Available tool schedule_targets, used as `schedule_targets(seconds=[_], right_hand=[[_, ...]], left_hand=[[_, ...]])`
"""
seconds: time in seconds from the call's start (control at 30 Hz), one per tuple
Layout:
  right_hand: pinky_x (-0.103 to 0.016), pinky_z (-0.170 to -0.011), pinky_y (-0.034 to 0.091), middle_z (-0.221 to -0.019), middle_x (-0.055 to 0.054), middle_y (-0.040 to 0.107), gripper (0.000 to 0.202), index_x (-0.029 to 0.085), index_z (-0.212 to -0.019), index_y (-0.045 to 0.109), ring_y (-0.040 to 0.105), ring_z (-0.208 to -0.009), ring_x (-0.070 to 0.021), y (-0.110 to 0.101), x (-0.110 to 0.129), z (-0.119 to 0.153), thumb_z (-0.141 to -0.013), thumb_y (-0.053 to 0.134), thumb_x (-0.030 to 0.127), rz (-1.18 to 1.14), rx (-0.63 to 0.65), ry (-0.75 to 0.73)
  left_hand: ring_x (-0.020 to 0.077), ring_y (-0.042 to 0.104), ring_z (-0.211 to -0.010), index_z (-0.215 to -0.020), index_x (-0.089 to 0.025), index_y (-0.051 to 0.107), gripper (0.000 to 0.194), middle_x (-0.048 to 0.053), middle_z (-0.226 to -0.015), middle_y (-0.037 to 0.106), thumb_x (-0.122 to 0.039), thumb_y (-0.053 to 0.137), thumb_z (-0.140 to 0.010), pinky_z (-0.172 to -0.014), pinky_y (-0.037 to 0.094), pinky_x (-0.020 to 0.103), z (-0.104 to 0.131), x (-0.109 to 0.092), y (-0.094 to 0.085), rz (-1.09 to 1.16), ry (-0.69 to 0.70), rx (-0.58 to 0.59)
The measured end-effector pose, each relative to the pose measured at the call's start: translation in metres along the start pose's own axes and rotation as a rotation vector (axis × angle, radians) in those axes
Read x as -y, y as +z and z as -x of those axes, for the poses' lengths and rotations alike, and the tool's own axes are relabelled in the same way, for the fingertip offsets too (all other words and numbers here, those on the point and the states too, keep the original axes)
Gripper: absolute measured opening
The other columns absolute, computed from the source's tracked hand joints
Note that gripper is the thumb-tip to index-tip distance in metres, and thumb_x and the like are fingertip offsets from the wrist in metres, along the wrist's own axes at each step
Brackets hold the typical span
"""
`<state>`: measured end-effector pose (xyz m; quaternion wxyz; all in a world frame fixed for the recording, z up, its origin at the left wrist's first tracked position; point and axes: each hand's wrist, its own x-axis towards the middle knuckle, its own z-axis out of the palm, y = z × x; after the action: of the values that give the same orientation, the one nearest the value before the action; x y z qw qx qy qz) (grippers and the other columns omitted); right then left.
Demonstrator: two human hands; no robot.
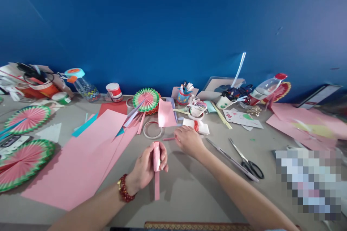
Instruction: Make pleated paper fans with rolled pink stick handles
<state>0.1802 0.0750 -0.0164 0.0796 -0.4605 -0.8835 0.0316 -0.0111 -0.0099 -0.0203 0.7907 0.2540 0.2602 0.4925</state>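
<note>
My left hand point(148, 164) is wrapped round a narrow folded bundle of pink paper point(156, 157), held upright. A pink paper strip point(157, 187) hangs down from its lower end. To the right, my right hand point(188, 140) reaches low over the table with fingers curled at the end of a thin pink stick point(168, 138), whose exact kind I cannot make out. Just behind that hand lies a white packet point(203, 127) with red string. A roll of clear tape point(152, 130) lies flat beyond my left hand.
Large pink sheets point(81, 158) cover the left side, near round green-and-pink paper fans point(24, 162). At right lie scissors point(251, 164) and a long grey cutter point(233, 160). Cups, bottles point(84, 86) and a pen holder point(183, 97) line the blue wall.
</note>
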Motion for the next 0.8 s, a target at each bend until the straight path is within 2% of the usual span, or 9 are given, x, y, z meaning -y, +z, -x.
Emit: schedule_targets(seconds=[0.13, 0.3, 0.47, 0.6, 0.67, 0.8], right_hand=[[-0.031, -0.074, 0.046, -0.086, -0.008, 0.071, 0.007, 0.017, -0.088, 0.062, 0.066, -0.084, -0.0224, -0.014, 0.004, 0.011, -0.09, 0.056, 0.015, -0.063, -0.046, 0.041], [-0.023, -0.061, 0.046, -0.081, 0.0, 0.073, 0.004, 0.022, -0.09, 0.057, 0.068, -0.068, -0.0145, -0.026, 0.03, 0.037, -0.091, 0.053, 0.02, -0.61, -0.157, 0.099], [-0.025, -0.067, 0.052, -0.077, 0.0, 0.071, 0.005, 0.022, -0.093, 0.057, 0.069, -0.071, -0.015, -0.016, 0.051, 0.052, -0.09, 0.055, 0.019, -0.89, -0.127, 0.094], [-0.025, -0.066, 0.054, -0.089, -0.004, 0.071, 0.018, 0.021, -0.109, 0.063, 0.066, -0.073, -0.0146, -0.011, 0.05, 0.058, -0.093, 0.057, 0.021, -0.923, -0.231, 0.097], [-0.023, -0.063, 0.053, -0.093, -0.005, 0.071, 0.027, 0.022, -0.119, 0.064, 0.064, -0.072, -0.0134, -0.012, 0.049, 0.061, -0.093, 0.056, 0.017, -0.898, -0.302, 0.039], [-0.023, -0.063, 0.053, -0.092, -0.005, 0.069, 0.036, 0.024, -0.125, 0.064, 0.065, -0.075, -0.0136, -0.017, 0.054, 0.066, -0.093, 0.055, 0.009, -0.878, -0.433, -0.083]], left_hand=[[0.0108, 0.05, -0.055, -0.09, -0.015, 0.061, 0.035, -0.001, -0.071, 0.052, -0.043, 0.043, -0.101, -0.061, 0.05, 0.03, -0.001, 0.004, -0.004, -0.043, 0.032, -0.001], [0.0106, 0.05, -0.052, -0.088, -0.015, 0.06, 0.038, 0.0, -0.07, 0.055, -0.046, 0.042, -0.1, -0.062, 0.05, 0.031, 0.001, 0.009, -0.003, -0.105, 0.086, 0.023], [0.0125, 0.052, -0.054, -0.088, -0.015, 0.06, 0.043, 0.0, -0.066, 0.054, -0.052, 0.039, -0.1, -0.06, 0.049, 0.03, 0.002, 0.009, 0.0, -0.202, 0.149, 0.036], [0.0134, 0.055, -0.056, -0.091, -0.016, 0.061, 0.045, 0.001, -0.068, 0.058, -0.052, 0.037, -0.101, -0.06, 0.049, 0.029, 0.004, 0.009, -0.002, -0.296, 0.192, 0.014], [0.014, 0.057, -0.059, -0.096, -0.016, 0.062, 0.044, 0.002, -0.071, 0.06, -0.052, 0.038, -0.102, -0.059, 0.048, 0.028, 0.005, 0.01, -0.004, -0.342, 0.225, -0.005], [0.014, 0.059, -0.06, -0.092, -0.017, 0.06, 0.042, 0.003, -0.072, 0.062, -0.053, 0.041, -0.101, -0.059, 0.051, 0.028, 0.006, 0.018, -0.012, -0.391, 0.276, -0.073]])
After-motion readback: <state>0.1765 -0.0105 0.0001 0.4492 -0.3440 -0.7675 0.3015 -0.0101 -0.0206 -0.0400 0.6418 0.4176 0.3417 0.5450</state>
